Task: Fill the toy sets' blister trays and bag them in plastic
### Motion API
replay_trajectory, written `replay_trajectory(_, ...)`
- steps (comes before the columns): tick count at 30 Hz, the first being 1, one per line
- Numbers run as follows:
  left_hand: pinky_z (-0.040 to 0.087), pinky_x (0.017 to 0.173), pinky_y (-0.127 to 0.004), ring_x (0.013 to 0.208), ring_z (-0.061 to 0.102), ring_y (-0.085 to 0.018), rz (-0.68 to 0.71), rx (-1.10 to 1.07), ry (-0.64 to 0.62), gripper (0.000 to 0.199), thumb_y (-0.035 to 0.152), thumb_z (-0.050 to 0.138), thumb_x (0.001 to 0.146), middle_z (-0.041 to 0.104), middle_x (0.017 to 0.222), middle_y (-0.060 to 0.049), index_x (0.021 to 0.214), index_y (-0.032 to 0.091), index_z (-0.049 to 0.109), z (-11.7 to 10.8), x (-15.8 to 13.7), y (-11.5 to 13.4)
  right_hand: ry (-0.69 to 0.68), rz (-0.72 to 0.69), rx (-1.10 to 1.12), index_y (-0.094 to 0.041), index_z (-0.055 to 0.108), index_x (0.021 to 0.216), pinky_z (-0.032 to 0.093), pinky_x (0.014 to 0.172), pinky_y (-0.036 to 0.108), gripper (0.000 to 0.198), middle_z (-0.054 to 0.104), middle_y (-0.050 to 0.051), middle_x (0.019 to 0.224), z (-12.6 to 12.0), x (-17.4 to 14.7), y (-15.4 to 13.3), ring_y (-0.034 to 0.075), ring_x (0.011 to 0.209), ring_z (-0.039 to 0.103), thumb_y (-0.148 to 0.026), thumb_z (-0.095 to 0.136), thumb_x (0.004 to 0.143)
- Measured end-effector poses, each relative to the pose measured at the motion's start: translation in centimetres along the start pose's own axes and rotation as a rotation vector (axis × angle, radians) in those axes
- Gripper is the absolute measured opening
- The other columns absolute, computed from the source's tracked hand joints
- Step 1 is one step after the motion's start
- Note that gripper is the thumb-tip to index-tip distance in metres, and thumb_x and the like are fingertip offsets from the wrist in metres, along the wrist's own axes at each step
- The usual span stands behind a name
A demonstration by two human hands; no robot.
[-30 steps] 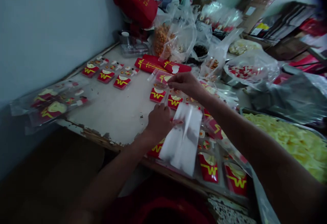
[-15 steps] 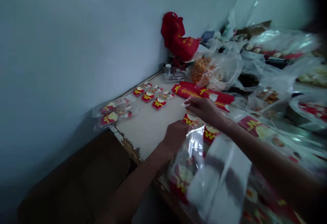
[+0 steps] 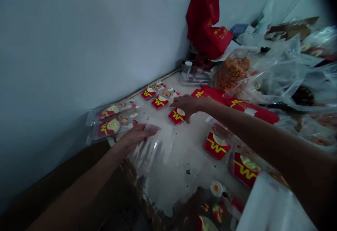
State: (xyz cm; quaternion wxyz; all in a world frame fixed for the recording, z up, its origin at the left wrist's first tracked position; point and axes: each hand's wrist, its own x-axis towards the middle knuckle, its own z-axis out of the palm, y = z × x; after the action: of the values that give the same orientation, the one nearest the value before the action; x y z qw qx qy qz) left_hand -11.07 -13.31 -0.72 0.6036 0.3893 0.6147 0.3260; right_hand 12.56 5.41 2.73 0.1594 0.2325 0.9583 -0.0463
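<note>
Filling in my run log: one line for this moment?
left hand: holds clear bag | right hand: on red packet | table

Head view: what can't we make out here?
- Left hand holds a clear bag; thumb and grip hidden under the hand, bag smeared by motion blur.
- Right hand reaches to a red packet; fingertips cover its edge, so contact or grip is unclear.
- Small pieces beside the far packets: too small and dim to identify.
- White sheet at bottom right: cut off by the frame edge.
</note>
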Motion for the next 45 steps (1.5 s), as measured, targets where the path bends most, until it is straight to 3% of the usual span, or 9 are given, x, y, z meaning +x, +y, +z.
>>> replay_trajectory(4,0.032,0.052,-0.024,0.057,0.047,-0.01,-0.028,0.058,-0.014,0.048,0.053,0.09,0.055,0.07,0.074,-0.003,0.082,0.016,0.079,0.3,0.5,0.2,0.032,0.01,0.06,-0.023,0.049,0.151,0.042,0.105,0.046,0.107,0.053,0.016,0.149,1.1,-0.6,0.7,0.037,0.129,0.054,-0.027,0.095,0.054)
replay_trajectory(9,0.028,0.052,-0.024,0.054,0.044,-0.01,0.017,0.089,0.118,0.043,0.049,0.092,0.048,0.059,0.059,0.001,0.065,0.016,0.071,-0.6,0.0,-0.9,0.364,0.125,0.235,-0.018,0.042,0.156,0.044,0.105,0.043,0.108,0.052,0.018,0.147,-0.1,-1.1,0.6,0.036,0.13,0.053,-0.031,0.093,0.061)
replay_trajectory(12,0.029,0.054,-0.024,0.056,0.045,-0.01,0.057,0.071,0.133,0.042,0.048,0.092,0.051,0.058,0.061,0.002,0.067,0.017,0.069,-0.6,-1.0,-1.4,0.497,0.068,0.281,-0.017,0.038,0.158,0.045,0.104,0.043,0.112,0.054,0.017,0.143,-2.4,-2.9,-1.4,0.035,0.126,0.055,-0.041,0.092,0.062)
replay_trajectory(17,0.034,0.056,-0.025,0.059,0.047,-0.012,0.067,0.052,0.063,0.04,0.054,0.084,0.064,0.063,0.067,0.0,0.079,0.018,0.078,0.2,-2.8,-0.5,0.464,0.071,0.13,-0.021,0.04,0.157,0.047,0.099,0.046,0.109,0.056,0.015,0.14,-4.1,-8.8,-6.5,0.038,0.123,0.055,-0.049,0.089,0.064)
replay_trajectory(22,0.042,0.066,-0.025,0.066,0.055,-0.012,0.098,-0.005,0.063,0.036,0.041,0.094,0.051,0.069,0.071,-0.002,0.072,0.017,0.077,1.2,-4.5,0.4,0.429,0.204,0.05,-0.02,0.041,0.155,0.05,0.094,0.047,0.106,0.057,0.017,0.138,-2.7,-14.7,-9.3,0.039,0.12,0.058,-0.051,0.087,0.064)
replay_trajectory(27,0.037,0.059,-0.025,0.058,0.051,-0.011,0.203,0.102,0.141,0.04,0.042,0.096,0.046,0.066,0.063,0.001,0.064,0.016,0.071,3.4,-6.3,-0.1,0.526,0.352,0.02,-0.022,0.04,0.155,0.049,0.093,0.052,0.105,0.056,0.017,0.137,-2.3,-18.4,-12.0,0.041,0.118,0.057,-0.057,0.085,0.067)
replay_trajectory(33,0.036,0.055,-0.025,0.056,0.049,-0.011,0.331,0.238,0.139,0.04,0.045,0.095,0.048,0.065,0.062,0.002,0.065,0.017,0.072,5.6,-8.8,0.4,0.624,0.467,-0.185,-0.022,0.032,0.158,0.038,0.097,0.057,0.1,0.059,0.019,0.131,-2.4,-20.9,-16.6,0.043,0.117,0.05,-0.054,0.08,0.076)
replay_trajectory(38,0.036,0.055,-0.026,0.058,0.052,-0.012,0.33,0.348,-0.013,0.04,0.044,0.095,0.048,0.064,0.061,0.002,0.067,0.017,0.073,6.5,-10.4,0.4,0.625,0.475,-0.213,-0.02,0.025,0.161,0.036,0.098,0.055,0.101,0.056,0.02,0.135,-0.2,-21.8,-19.1,0.043,0.119,0.048,-0.046,0.079,0.08)
replay_trajectory(45,0.042,0.055,-0.024,0.058,0.06,-0.013,0.257,0.2,-0.119,0.051,0.029,0.096,0.044,0.068,0.066,0.002,0.083,0.017,0.065,6.5,-8.2,0.4,0.629,0.511,-0.097,-0.016,0.025,0.161,0.037,0.099,0.054,0.105,0.055,0.02,0.136,2.2,-20.8,-21.0,0.042,0.117,0.048,-0.052,0.078,0.078)
